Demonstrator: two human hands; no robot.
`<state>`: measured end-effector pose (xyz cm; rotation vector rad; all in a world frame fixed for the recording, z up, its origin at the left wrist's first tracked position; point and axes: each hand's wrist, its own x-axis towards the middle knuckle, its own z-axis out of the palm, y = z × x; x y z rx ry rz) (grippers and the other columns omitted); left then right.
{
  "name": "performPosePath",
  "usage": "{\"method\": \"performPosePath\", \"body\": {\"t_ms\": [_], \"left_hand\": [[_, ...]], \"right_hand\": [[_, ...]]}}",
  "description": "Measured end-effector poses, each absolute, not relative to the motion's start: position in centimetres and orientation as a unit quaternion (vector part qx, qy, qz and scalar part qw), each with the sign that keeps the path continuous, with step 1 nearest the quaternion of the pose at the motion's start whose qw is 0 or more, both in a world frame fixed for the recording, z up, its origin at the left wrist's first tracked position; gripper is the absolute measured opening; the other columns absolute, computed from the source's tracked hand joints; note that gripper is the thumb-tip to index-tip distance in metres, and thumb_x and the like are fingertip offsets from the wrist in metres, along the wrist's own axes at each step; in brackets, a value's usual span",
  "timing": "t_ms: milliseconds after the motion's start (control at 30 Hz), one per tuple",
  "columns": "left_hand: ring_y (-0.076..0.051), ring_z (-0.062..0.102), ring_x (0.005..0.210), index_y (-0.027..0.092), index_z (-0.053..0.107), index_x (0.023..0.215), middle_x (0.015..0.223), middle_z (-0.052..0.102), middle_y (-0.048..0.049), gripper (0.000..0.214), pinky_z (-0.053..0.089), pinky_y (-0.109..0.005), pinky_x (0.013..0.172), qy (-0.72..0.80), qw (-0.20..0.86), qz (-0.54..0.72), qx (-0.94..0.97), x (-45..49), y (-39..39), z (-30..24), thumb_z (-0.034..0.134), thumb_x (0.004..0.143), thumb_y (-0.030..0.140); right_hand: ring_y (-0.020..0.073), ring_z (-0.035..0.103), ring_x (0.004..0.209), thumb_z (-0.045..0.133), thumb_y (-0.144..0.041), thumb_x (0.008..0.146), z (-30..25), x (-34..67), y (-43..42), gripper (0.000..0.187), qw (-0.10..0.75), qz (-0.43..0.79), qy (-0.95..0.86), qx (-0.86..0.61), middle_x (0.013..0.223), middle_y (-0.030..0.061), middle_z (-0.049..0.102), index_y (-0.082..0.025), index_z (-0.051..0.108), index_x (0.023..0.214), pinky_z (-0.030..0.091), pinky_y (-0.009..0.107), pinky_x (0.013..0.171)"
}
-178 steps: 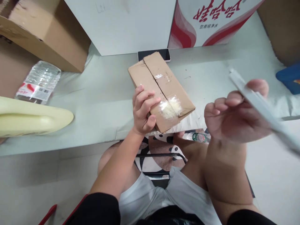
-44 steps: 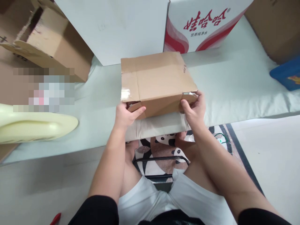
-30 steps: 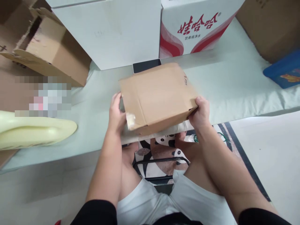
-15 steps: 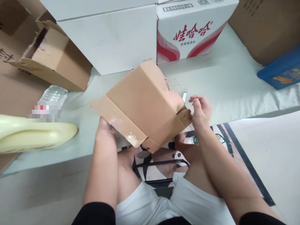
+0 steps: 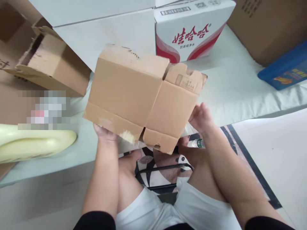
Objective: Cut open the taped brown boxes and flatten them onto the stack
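A partly flattened brown cardboard box [image 5: 124, 92] is held up in front of me, its creased panels and flaps spread out. Under its lower left flap, my left hand [image 5: 105, 132] is closed on the edge, with most fingers hidden behind the cardboard. My right hand [image 5: 202, 118] is at the box's right end, fingers curled against the edge of the end panel and partly hidden by it. Torn pale paper marks the lower flap, and a slotted tab with faint print sticks out at the upper right.
Behind the box stand a large white box [image 5: 103, 35] and a white-and-red water carton [image 5: 189, 38]. An open brown carton [image 5: 57, 64] and a pale yellow inflated-looking object [image 5: 38, 142] lie left. At right are a blue package [image 5: 283, 73] and a brown carton [image 5: 268, 28].
The cardboard box has turned, its right end swinging upward and its broad panel facing me more. My right hand has come against its right edge. The knife-like tool behind it is now hidden.
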<state>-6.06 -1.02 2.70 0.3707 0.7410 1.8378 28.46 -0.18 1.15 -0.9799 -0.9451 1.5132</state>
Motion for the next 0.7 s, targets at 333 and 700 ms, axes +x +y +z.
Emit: {"method": "performPosePath", "body": {"t_ms": [333,700], "left_hand": [[-0.027,0.065,0.125,0.02,0.068,0.122,0.112,0.078,-0.01,0.051,0.051,-0.042,0.108,0.28,0.55,0.765,0.183,-3.0,-0.8,5.4,0.027,0.105,0.046],[-0.027,0.071,0.105,0.026,0.069,0.102,0.112,0.071,-0.01,0.05,0.063,-0.04,0.081,0.376,0.585,0.713,0.093,-4.9,-1.5,6.0,0.038,0.091,0.063]], "right_hand": [[0.0124,0.049,0.043,0.085,-0.072,0.055,2.3,27.0,-2.2,0.057,0.47,0.668,-0.366,-0.447,0.053,-0.0034,0.055,-0.023,0.062,0.074,0.038,0.025,0.038],[0.0067,0.051,0.049,0.084,-0.018,0.064,8.3,32.0,-2.6,0.043,0.776,0.197,-0.235,-0.552,0.089,-0.0045,0.065,-0.026,0.051,0.091,0.029,0.019,0.032]]}}
